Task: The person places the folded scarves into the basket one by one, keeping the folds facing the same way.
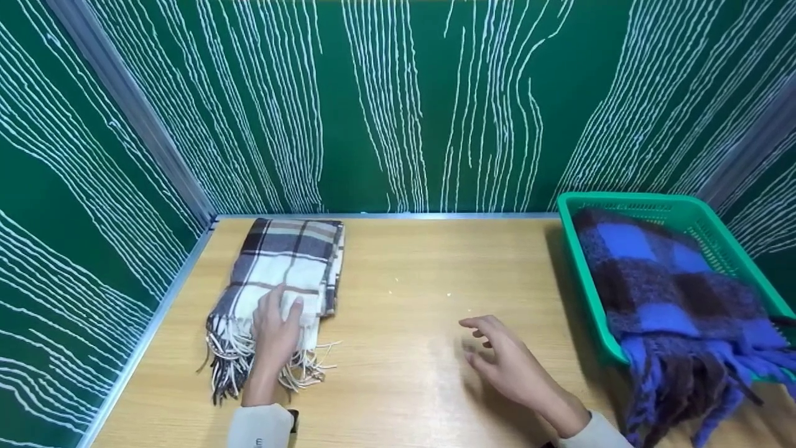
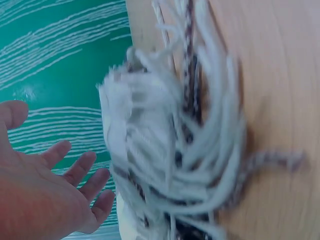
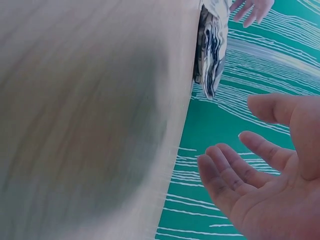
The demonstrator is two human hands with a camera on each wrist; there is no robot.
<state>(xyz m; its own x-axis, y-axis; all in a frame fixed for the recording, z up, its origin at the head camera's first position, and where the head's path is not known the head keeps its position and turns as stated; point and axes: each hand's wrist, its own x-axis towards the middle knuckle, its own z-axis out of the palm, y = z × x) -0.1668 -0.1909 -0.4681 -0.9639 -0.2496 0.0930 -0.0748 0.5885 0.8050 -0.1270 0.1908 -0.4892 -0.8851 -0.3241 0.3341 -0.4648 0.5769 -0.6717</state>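
Note:
A folded plaid scarf (image 1: 289,249) in white, grey and brown lies at the left of the table, its fringe (image 2: 175,145) toward the near side. Over its white part is my left hand (image 1: 275,320), fingers spread and relaxed; the left wrist view shows this hand (image 2: 60,185) with nothing in its grasp. My right hand (image 1: 507,364) hovers over the wood between scarf and basket, fingers loosely bent and holding nothing. In the right wrist view the same hand (image 3: 265,175) has its palm and fingers bare, with the scarf's layered folded edge (image 3: 212,55) beyond.
At the right a green plastic basket (image 1: 587,280) holds a blue and dark brown checked scarf (image 1: 678,280), whose thick fringe hangs over the near rim. Green walls (image 1: 435,93) with wavy white lines enclose the wooden table (image 1: 398,386). Small white specks lie mid-table.

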